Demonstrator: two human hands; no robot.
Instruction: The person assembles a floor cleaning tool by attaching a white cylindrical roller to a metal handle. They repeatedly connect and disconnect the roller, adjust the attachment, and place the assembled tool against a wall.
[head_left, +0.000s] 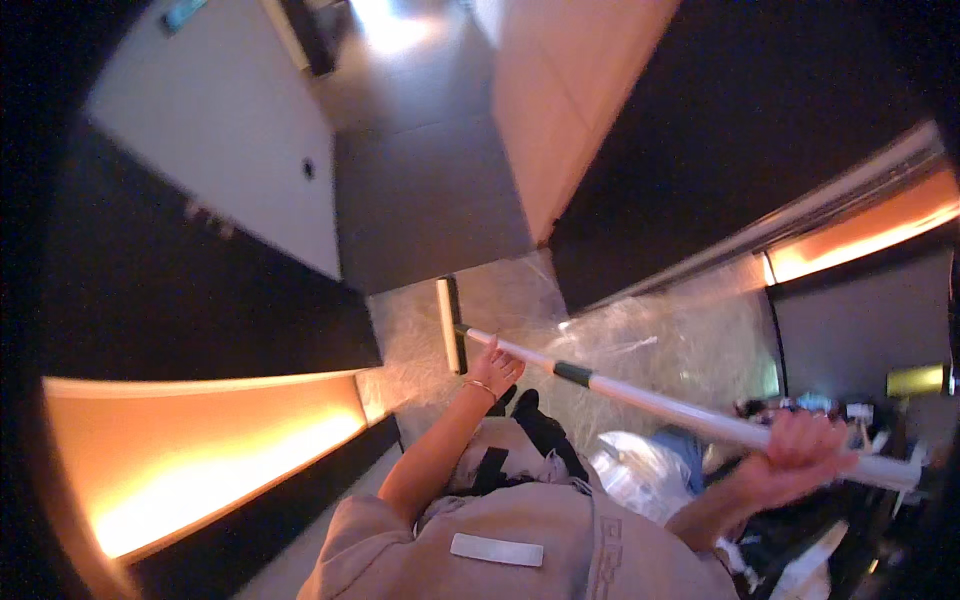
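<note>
A long-handled floor squeegee point(660, 403) with a white pole and a dark green joint slants across in front of me. Its narrow head point(447, 325), pale on one side and dark on the other, is at the lower end over the shiny floor. Close to that head, my left hand point(498, 367) is closed round the pole. My right hand point(805, 447) grips the pole farther up, near its capped upper end at the right. Whether the head touches the floor I cannot tell.
Dark cabinets with glowing niches stand left point(220, 450) and right point(870, 230). A white door point(230, 130) is at the far left, and a grey-floored passage point(425, 190) leads ahead. Clear plastic bags point(640, 470) and mixed clutter lie at my right.
</note>
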